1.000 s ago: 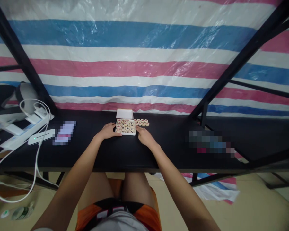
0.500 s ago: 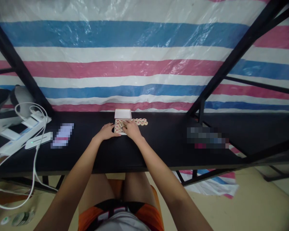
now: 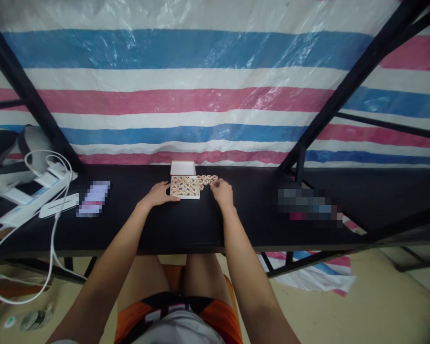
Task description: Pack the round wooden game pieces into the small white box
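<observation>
A white open box (image 3: 191, 197) sits on the black table, filled with round xiangqi pieces (image 3: 184, 184) that bear red and black characters. Its white lid (image 3: 182, 168) stands raised at the back. My left hand (image 3: 159, 194) rests against the box's left side, fingers spread, thumb along the front corner. To the right of the box lie several loose xiangqi pieces (image 3: 204, 178) in short rows. My right hand (image 3: 222, 192) is at the right end of these, its fingertips pinched at a piece in the nearer row. The fingers mostly hide that piece.
A blurred-out flat item (image 3: 94, 198) lies left on the black table (image 3: 186, 229), beside a white device (image 3: 59, 206), a power strip (image 3: 36, 200) and looping white cables. Another blurred item (image 3: 310, 205) lies at right. Black metal posts (image 3: 322, 110) and striped sheeting (image 3: 200, 100) stand behind.
My right hand has moved right, from above the pieces in the box to the loose ones beside it, uncovering the box's contents. My left hand has stayed at the box's left side.
</observation>
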The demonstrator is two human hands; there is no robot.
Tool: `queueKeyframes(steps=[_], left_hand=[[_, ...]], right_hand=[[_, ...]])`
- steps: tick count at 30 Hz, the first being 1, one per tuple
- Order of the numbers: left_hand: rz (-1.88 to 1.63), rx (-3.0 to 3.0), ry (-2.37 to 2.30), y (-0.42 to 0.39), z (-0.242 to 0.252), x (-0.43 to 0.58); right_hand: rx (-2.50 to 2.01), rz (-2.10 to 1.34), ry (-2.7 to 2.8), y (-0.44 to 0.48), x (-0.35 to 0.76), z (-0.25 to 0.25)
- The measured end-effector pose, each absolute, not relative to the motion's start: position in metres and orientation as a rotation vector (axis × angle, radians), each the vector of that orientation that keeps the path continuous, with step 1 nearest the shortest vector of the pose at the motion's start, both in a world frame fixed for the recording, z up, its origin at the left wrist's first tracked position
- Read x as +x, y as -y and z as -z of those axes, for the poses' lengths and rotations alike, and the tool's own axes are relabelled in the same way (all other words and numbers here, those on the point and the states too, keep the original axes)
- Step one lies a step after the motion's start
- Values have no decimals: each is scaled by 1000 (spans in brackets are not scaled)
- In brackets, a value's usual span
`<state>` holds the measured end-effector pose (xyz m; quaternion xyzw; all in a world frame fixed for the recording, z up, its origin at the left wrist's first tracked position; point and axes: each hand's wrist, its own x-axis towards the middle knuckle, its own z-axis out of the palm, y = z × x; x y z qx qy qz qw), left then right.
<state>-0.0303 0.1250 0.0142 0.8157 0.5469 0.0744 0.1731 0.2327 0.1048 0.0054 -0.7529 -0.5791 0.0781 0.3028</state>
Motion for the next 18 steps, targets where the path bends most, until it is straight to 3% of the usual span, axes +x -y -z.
queueKeyframes(steps=[12, 18], left_hand=[[-223, 2312, -1555, -125, -14, -31], [-207, 2310, -1556, -124, -16, -30]], right_hand=[[-2060, -341, 1650, -106, 222, -1], [-1906, -166, 1646, -100, 215, -6]])
